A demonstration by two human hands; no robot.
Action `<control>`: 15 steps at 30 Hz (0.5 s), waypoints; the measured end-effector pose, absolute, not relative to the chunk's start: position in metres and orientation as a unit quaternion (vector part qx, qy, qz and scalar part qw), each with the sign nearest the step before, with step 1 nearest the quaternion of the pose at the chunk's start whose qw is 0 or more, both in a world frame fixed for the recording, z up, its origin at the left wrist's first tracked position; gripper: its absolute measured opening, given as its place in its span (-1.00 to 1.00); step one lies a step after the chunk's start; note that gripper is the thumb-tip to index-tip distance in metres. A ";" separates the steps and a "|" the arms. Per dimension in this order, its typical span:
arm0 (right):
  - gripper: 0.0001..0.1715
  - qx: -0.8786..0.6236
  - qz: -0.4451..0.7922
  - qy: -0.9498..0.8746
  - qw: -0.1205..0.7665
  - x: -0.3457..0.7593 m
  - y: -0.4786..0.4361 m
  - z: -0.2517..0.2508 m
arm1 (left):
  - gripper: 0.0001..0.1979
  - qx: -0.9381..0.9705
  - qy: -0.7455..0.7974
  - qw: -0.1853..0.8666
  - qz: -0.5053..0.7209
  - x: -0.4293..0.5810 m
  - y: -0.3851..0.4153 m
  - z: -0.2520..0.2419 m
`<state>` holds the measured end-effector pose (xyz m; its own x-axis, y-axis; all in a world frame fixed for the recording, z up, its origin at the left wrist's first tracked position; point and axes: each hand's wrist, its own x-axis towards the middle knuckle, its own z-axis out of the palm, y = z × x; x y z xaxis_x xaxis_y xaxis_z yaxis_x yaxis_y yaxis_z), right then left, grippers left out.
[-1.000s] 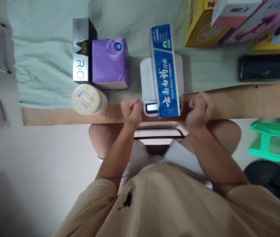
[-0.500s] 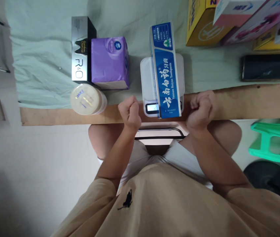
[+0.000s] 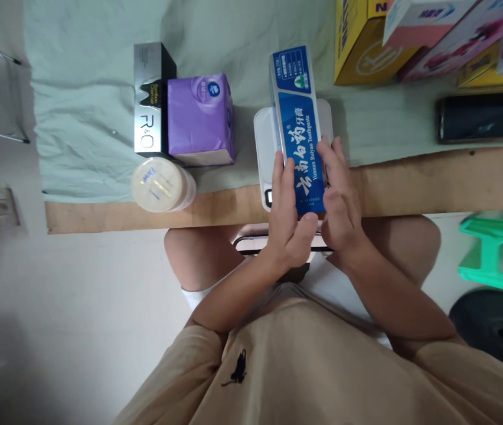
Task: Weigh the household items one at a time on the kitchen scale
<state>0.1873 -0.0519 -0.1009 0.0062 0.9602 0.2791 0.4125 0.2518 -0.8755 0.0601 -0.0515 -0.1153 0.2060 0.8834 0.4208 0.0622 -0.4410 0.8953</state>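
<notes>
A long blue toothpaste box (image 3: 294, 127) lies lengthwise across a white kitchen scale (image 3: 264, 133), its near end at the table's front edge. My left hand (image 3: 286, 215) is at the box's left side with fingers stretched forward, some over its left edge. Along the right side is my right hand (image 3: 340, 198), its fingers also extended and apart. Both hands are at the near half of the box; whether they press on it I cannot tell. Most of the scale's display is hidden behind my left hand.
To the left stand a purple tissue pack (image 3: 198, 118), a silver-black box (image 3: 145, 100) and a round cream-lidded jar (image 3: 158, 184). Yellow box (image 3: 362, 44), pink-and-white box (image 3: 428, 23) and a black case (image 3: 484, 118) are at right. A green stool (image 3: 490, 254) stands on the floor.
Both hands were fists on either side of the scale. They have opened and moved inward to the toothpaste box's sides. The box still lies on the scale.
</notes>
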 end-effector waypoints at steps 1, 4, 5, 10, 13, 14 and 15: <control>-0.22 -0.532 0.294 -0.641 0.468 0.188 -0.052 -0.100 | -0.18 0.674 0.344 0.404 0.514 0.060 -0.052 -0.116; -0.24 -0.531 0.288 -0.642 0.473 0.189 -0.054 -0.091 | -0.15 0.684 0.319 0.438 0.489 0.056 -0.054 -0.113; -0.27 -0.530 0.281 -0.645 0.474 0.189 -0.055 -0.087 | -0.16 0.685 0.315 0.448 0.481 0.054 -0.055 -0.109; -0.32 -0.498 0.244 -0.683 0.476 0.171 -0.059 -0.066 | -0.16 0.666 0.315 0.471 0.486 0.034 -0.065 -0.081; -0.30 -0.489 0.234 -0.685 0.487 0.143 -0.050 -0.054 | -0.21 0.653 0.341 0.465 0.491 0.008 -0.062 -0.060; -0.29 -0.486 0.230 -0.688 0.488 0.131 -0.044 -0.050 | -0.24 0.653 0.355 0.457 0.489 -0.005 -0.057 -0.053; -0.28 -0.482 0.225 -0.693 0.486 0.117 -0.036 -0.045 | -0.25 0.654 0.374 0.444 0.486 -0.020 -0.050 -0.048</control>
